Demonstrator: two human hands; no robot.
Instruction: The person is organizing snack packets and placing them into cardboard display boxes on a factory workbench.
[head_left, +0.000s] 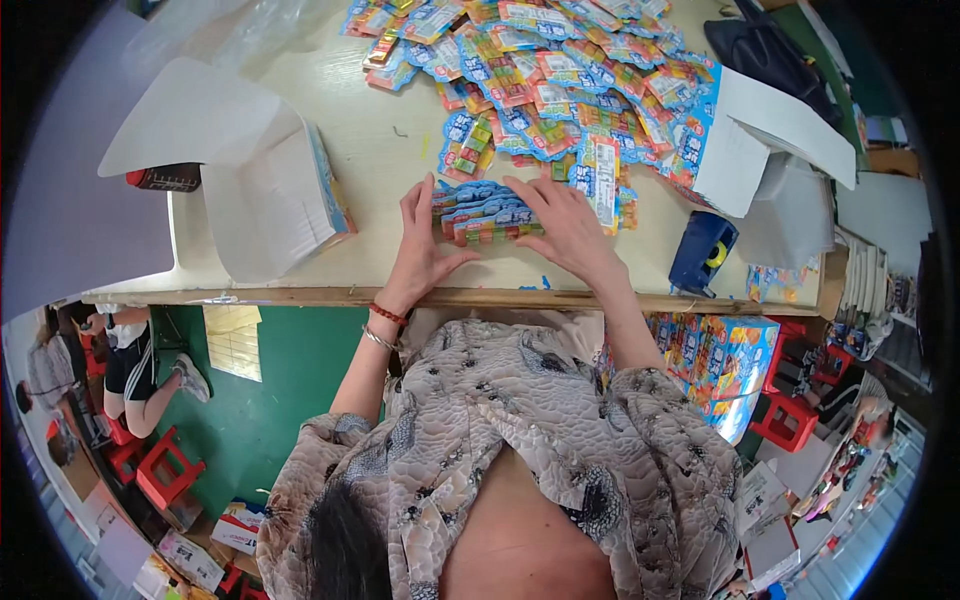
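The left hand [425, 250] is spread wide, its fingers upright along the left end of a row of packs [487, 215] and its thumb stretched out toward the right hand, just below the row; whether those fingers press on it, I cannot tell. The right hand [568, 225] holds the row's right end, fingers bent over the top and thumb at the near side. So the packs sit between the two hands, standing close together in overlapping layers, blue along their upper edges, with red, yellow and green below. A single pack [467, 145] lies flat on the table [375, 140] just beyond the row, ahead of both hands. Farther ahead of the right hand spreads a large heap [560, 75] of similar packs, its near edge reaching almost to the fingers. Left of the left hand is an open box [265, 200] with its white inside showing, and past it a dark bottle [170, 178] with a red end. To the right of the right hand are a blue dispenser [703, 252] and, farther ahead, a second box [735, 145] with raised flaps. Small blue scraps [540, 283] lie nearer the body than the right thumb. A red bracelet [388, 314] circles the left wrist.
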